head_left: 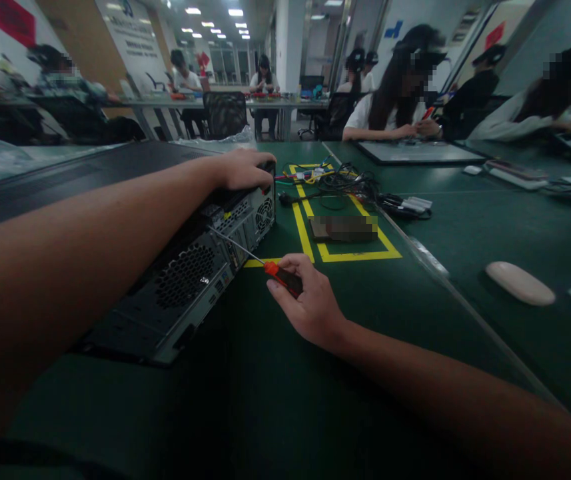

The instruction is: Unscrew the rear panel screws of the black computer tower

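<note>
A dark desktop computer case (115, 200) lies flat on the green table (275, 387), its rear panel with vents and ports facing right. My left hand (245, 170) rests closed over the far top corner of the case. My right hand (305, 300) is wrapped round the red-and-black handle of a screwdriver (280, 275). The thin metal shaft runs up and left, and its tip touches the rear panel near the ports.
A yellow taped rectangle (345, 255) on the table holds a flat dark item and a tangle of cables (345, 180). A white mouse (520, 283) lies to the right. Several people work at tables beyond and to the right.
</note>
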`<control>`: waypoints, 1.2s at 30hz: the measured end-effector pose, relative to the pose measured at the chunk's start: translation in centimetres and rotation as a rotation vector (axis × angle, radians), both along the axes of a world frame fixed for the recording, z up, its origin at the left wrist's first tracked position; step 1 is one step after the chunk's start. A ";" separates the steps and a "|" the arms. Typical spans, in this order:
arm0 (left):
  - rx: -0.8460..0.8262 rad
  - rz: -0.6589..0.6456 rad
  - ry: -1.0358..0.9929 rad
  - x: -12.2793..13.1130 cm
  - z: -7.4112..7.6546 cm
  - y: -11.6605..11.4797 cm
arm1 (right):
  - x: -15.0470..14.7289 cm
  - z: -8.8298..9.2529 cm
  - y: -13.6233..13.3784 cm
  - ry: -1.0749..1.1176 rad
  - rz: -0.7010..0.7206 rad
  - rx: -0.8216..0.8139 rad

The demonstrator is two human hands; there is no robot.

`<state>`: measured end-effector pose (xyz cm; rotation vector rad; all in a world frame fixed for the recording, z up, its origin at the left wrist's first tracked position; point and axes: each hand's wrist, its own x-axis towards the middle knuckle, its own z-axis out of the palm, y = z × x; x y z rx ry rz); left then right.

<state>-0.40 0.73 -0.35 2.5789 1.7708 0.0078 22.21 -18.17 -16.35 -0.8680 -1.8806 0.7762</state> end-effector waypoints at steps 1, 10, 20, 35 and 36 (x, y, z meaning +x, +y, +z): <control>0.000 0.000 -0.003 0.0 0.0 0.0 | 0.0 0.0 0.0 -0.002 -0.002 0.002; -0.007 -0.004 0.004 0.0 0.2 -0.2 | 0.0 -0.1 0.1 0.006 0.004 -0.002; -0.008 0.007 0.000 0.2 0.4 -0.4 | 0.0 0.2 0.0 -0.018 -0.004 -0.017; -0.017 0.015 -0.007 0.4 0.5 -0.7 | 0.0 0.3 -0.1 -0.018 -0.013 0.000; -0.017 0.017 -0.003 0.4 0.5 -0.8 | 0.0 0.3 -0.1 -0.018 -0.010 -0.004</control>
